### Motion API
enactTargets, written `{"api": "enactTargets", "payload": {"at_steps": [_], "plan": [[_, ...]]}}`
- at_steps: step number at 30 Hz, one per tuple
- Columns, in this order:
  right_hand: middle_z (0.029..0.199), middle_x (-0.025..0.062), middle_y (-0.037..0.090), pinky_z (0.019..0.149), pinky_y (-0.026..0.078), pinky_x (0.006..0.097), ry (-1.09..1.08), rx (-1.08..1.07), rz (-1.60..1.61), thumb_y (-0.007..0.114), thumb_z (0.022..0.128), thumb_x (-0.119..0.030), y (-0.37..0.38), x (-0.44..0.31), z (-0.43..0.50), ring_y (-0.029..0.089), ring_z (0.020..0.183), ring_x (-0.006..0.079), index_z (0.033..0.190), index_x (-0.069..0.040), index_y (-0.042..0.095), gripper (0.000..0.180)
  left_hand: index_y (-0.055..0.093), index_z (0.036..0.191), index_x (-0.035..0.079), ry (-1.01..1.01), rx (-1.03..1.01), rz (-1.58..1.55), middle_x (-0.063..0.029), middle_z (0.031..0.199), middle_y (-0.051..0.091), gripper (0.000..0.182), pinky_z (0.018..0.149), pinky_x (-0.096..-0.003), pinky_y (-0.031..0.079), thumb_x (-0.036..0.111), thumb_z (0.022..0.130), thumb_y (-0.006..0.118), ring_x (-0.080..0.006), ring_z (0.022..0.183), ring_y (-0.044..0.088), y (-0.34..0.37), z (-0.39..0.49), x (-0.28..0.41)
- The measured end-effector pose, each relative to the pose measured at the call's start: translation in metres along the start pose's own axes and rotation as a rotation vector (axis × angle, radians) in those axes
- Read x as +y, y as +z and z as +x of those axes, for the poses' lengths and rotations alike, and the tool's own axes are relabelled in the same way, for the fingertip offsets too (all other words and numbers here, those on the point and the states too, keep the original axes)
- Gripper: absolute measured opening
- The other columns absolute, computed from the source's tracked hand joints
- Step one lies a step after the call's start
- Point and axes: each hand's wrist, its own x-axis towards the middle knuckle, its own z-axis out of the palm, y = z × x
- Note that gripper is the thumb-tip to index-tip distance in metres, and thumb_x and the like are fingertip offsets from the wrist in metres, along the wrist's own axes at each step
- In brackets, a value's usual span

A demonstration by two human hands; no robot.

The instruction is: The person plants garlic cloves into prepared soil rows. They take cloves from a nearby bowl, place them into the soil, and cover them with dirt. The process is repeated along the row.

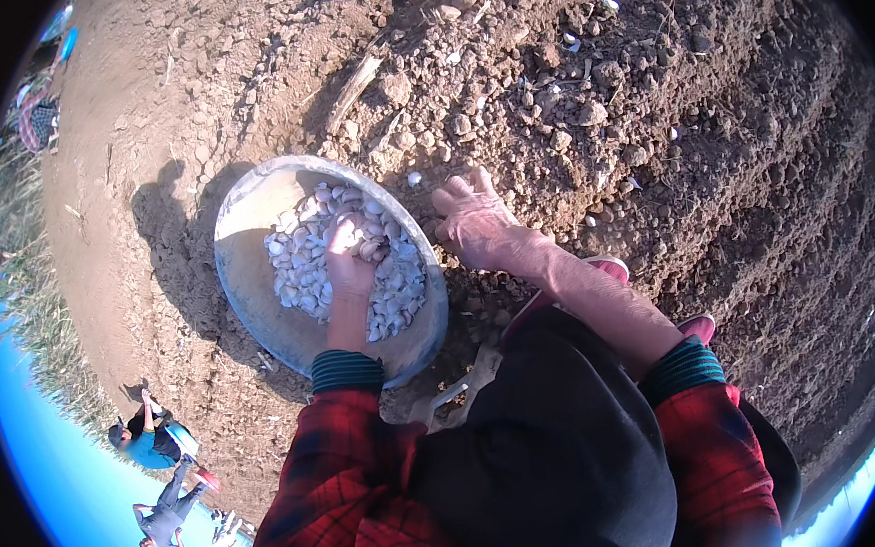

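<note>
A wide round basin (325,158) stands on the soil, partly filled with garlic cloves (301,252). My left hand (350,264) is inside it, palm turned up, with several garlic cloves in the curled fingers. Just right of the rim, my right hand (480,226) hangs low over the soil, back of the hand up and fingers bent; whether it holds anything under the palm cannot be seen. One pale clove (414,178) lies on the ground between that hand and the basin. Other pale cloves (571,41) are scattered on the soil further off.
Cloddy soil with ridges (700,144) surrounds me. A dry stalk (353,90) lies beyond the basin. My shoes (610,269) are below my right forearm. At lower left are several people, one in a teal top (147,448), and tall dry grass (33,298) edges the field.
</note>
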Motion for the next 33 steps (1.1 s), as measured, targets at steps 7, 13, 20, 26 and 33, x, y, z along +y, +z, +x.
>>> {"api": "enactTargets", "payload": {"at_steps": [7,13,20,26,33], "plan": [[0.128,0.0103,0.053,0.103,0.039,0.0464,0.122,0.672,0.099,0.068,0.081,-0.017,-0.049,0.084,-0.014,0.051,0.118,0.0303,0.11,-0.011,0.066,0.03,0.054,0.11,0.004,-0.097,-0.11,-0.338,-0.007,0.096,0.058,0.021,0.041,-0.0216,0.043,0.015,0.092,0.053,-0.0129,0.067,0.051,-0.032,-0.005,0.034],[0.147,0.033,0.022,0.112,0.031,0.0446,1.089,0.983,0.231,0.064,0.086,-0.018,-0.084,0.157,-0.07,0.032,0.134,0.0409,0.147,0.003,0.015,0.081,0.051,0.107,0.012,-0.116,-0.441,-0.393,-0.0045,0.088,0.047,0.02,0.04,-0.0208,0.04,0.009,0.087,0.054,-0.0124,0.066,0.045,-0.002,-0.038,0.071],[0.151,0.0322,0.01,0.112,0.032,0.0454,0.79,0.726,0.408,0.071,0.081,-0.03,-0.08,0.121,0.0,0.023,0.139,0.0433,0.149,0.0,0.014,0.093,0.052,0.095,0.007,-0.127,-0.778,-0.275,-0.0079,0.078,0.044,0.01,0.035,-0.0169,0.035,0.005,0.087,0.058,-0.0103,0.049,0.041,0.092,-0.062,0.081],[0.114,0.0158,0.064,0.092,0.051,0.0358,0.384,0.855,0.996,0.06,0.091,-0.02,-0.1,0.071,-0.05,0.064,0.099,0.0239,0.131,0.004,0.049,0.048,0.052,0.096,0.001,-0.381,-0.933,-0.317,-0.007,0.077,0.042,0.018,0.04,-0.0173,0.04,0.009,0.084,0.063,-0.01,0.056,0.04,0.187,-0.057,0.025],[0.106,0.0056,0.066,0.082,0.049,0.0282,0.313,0.602,1.385,0.057,0.096,-0.024,-0.104,0.057,-0.115,0.061,0.095,0.0141,0.123,-0.001,0.061,0.035,0.05,0.109,-0.002,-0.661,-1.067,-0.268,-0.0044,0.077,0.047,0.029,0.042,-0.0196,0.044,0.022,0.093,0.054,-0.0131,0.058,0.044,0.244,-0.039,-0.03]]}}
